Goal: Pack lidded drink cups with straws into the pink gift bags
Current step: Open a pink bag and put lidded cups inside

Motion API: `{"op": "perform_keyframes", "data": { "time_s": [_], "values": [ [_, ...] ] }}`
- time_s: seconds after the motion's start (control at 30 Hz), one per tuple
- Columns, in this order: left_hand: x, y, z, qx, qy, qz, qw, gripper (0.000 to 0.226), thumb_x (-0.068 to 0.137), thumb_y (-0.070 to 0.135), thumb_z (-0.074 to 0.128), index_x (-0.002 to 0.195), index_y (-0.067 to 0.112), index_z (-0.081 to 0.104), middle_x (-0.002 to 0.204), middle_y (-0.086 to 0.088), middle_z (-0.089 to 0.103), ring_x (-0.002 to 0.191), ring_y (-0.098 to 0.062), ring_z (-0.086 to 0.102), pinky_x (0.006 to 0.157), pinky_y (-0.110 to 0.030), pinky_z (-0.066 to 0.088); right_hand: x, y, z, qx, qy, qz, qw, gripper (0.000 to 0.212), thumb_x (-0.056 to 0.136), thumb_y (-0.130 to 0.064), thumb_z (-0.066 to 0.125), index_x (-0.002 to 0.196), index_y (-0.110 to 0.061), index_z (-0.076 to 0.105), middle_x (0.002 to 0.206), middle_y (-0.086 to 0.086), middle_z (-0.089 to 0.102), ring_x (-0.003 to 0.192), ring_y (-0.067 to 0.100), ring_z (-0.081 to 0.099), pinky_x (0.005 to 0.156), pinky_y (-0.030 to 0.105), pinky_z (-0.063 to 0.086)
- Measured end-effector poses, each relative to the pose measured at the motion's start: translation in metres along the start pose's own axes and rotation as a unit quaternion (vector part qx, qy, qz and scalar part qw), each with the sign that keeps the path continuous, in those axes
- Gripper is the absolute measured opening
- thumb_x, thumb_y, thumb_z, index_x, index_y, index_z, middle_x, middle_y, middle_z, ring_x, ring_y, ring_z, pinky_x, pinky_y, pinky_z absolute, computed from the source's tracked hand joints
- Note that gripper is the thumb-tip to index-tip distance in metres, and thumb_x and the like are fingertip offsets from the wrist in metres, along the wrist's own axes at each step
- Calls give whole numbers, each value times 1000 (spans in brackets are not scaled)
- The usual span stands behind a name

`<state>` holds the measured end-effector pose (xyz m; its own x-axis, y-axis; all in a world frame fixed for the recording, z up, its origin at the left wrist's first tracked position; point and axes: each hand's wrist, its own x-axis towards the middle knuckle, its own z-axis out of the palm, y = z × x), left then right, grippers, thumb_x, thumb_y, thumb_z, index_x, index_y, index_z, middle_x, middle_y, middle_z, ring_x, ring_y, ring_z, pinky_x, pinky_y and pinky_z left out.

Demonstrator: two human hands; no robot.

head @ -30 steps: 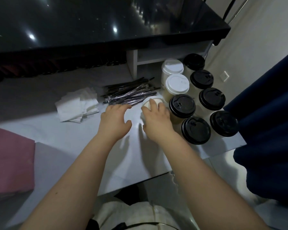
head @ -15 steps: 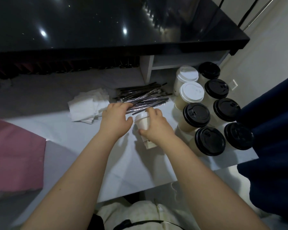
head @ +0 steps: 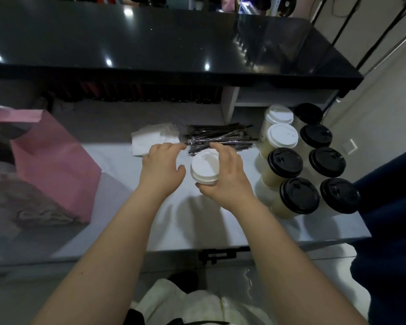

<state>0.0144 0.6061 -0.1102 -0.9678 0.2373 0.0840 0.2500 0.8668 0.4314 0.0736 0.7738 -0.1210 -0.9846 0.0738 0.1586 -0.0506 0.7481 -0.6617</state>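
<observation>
Right hand (head: 226, 177) of mine grips the white-lidded cup (head: 204, 168), thumb curled round its near side and fingers arched over the far rim. The cup sits at my palm's 9 o'clock. My left hand (head: 162, 170) hangs relaxed, holding nothing, just beside the cup at its 9 o'clock and not touching it. Wrapped straws (head: 220, 139) lie at the cup's 12 o'clock, napkins (head: 154, 137) at 11. The other lidded cups (head: 299, 195) stand at 3 o'clock, and the pink gift bag (head: 56, 160) lies well apart at 9.
</observation>
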Motion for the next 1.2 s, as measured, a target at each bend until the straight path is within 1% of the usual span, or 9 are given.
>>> {"op": "perform_keyframes", "data": {
  "time_s": [0.1, 0.2, 0.33, 0.43, 0.5, 0.63, 0.83, 1.03, 1.2],
  "values": [
    [-39, -7, -11, 19, 12, -22, 1000, 52, 87, 20, 61, 137, 27, 50, 140, 5, 51, 131, -25, 36, 103, -43, 32, -18, -16, 1, -82, -28, -46, 995, 103, 66, -44, 82, 149, -34, 22, 137, 1, 28, 123, 18, 23, 102, 31, 30],
    [-83, -22, -21, 26, 30, -46, 998, 52, 87, 18, 62, 137, 25, 50, 140, 2, 52, 131, -26, 38, 106, -46, 35, -39, -31, 10, -101, -50, -81, 990, 102, 68, -49, 78, 150, -30, 22, 134, 2, 26, 119, 19, 22, 102, 33, 29],
    [-134, -42, -38, 33, 67, -84, 994, 53, 84, 14, 64, 136, 22, 52, 136, -1, 54, 128, -28, 40, 103, -48, 36, -60, -49, 29, -121, -116, -124, 978, 94, 75, -54, 68, 152, -30, 21, 153, 1, 21, 127, 23, 18, 109, 38, 24],
    [-160, -54, -52, 62, 69, -102, 990, 54, 84, 18, 64, 137, 23, 52, 136, -1, 53, 127, -28, 40, 102, -46, 35, -70, -70, 40, -113, -136, -142, 974, 90, 76, -61, 65, 151, -34, 24, 149, -1, 31, 126, 24, 25, 107, 36, 25],
    [-171, -63, -62, 86, 69, -108, 988, 55, 85, 30, 66, 138, 26, 50, 135, 1, 52, 128, -27, 39, 102, -45, 32, -74, -87, 45, -92, -114, -143, 979, 88, 74, -64, 67, 149, -36, 30, 143, 0, 36, 123, 24, 29, 105, 37, 29],
    [-186, -83, -84, 132, 76, -94, 984, 62, 81, 51, 66, 137, 32, 48, 134, 6, 52, 128, -24, 39, 102, -46, 31, -76, -122, 54, -80, -106, -170, 976, 85, 73, -57, 72, 146, -36, 34, 139, 1, 37, 124, 24, 29, 104, 37, 33],
    [-217, -138, -118, 152, 105, -92, 979, 52, 78, 44, 67, 128, 32, 57, 130, 6, 55, 125, -24, 42, 99, -44, 28, -90, -181, 92, -70, -103, -190, 974, 83, 70, -57, 76, 140, -30, 40, 131, -4, 46, 116, 19, 28, 99, 30, 30],
    [-248, -237, -183, 126, 135, -96, 978, 42, 78, 49, 67, 118, 36, 65, 120, 7, 62, 119, -25, 46, 95, -42, 28, -101, -270, 149, -23, -127, -193, 973, 81, 70, -42, 77, 141, -35, 39, 135, -13, 42, 117, 15, 29, 100, 30, 34],
    [-230, -306, -258, 112, 150, -46, 981, 40, 82, 50, 67, 119, 35, 66, 124, 2, 60, 123, -27, 41, 96, -43, 31, -87, -333, 158, 5, -89, -192, 977, 82, 70, -37, 78, 141, -41, 36, 139, -19, 36, 124, 8, 25, 97, 28, 24]
  ]
}}
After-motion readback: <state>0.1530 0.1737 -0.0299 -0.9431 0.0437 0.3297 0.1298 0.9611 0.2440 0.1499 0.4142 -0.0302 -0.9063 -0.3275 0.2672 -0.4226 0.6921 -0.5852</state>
